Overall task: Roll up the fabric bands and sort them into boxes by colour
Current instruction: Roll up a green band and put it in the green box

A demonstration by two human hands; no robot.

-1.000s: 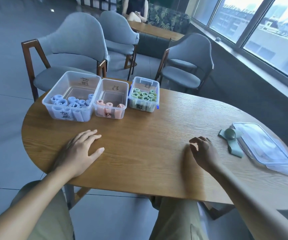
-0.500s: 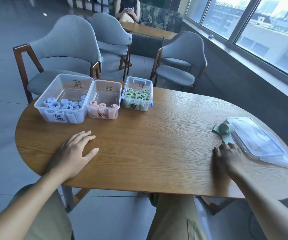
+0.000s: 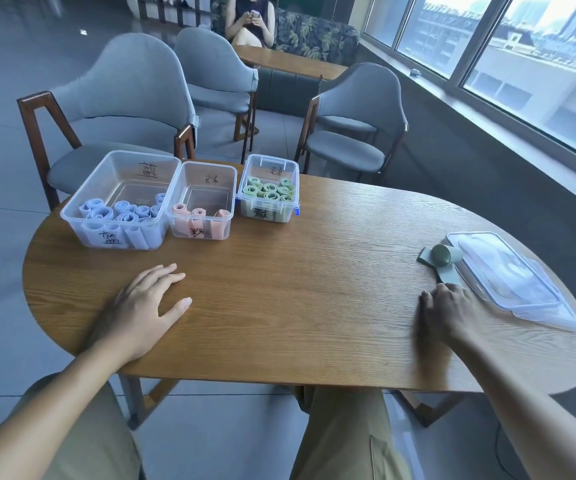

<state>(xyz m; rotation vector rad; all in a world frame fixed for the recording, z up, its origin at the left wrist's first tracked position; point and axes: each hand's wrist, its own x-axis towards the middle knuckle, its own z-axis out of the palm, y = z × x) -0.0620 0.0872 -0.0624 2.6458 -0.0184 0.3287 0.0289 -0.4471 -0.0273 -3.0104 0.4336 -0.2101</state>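
A dark green fabric band (image 3: 441, 261) lies at the table's right side, partly rolled, with its loose tail pointing toward me. My right hand (image 3: 447, 311) has its curled fingertips on the tail's near end. My left hand (image 3: 148, 304) rests flat and open on the table. At the far left stand three clear boxes: a large one with blue rolls (image 3: 120, 202), a middle one with pink rolls (image 3: 203, 202), and a small one with light green rolls (image 3: 267, 190).
A clear plastic lid (image 3: 508, 278) lies just right of the green band, near the table's right edge. Grey chairs (image 3: 130, 98) stand behind the wooden table (image 3: 297, 289). A person sits at another table in the background.
My right hand has moved right across the table to the green band's tail. My left hand has stayed flat in place. The view has shifted a little.
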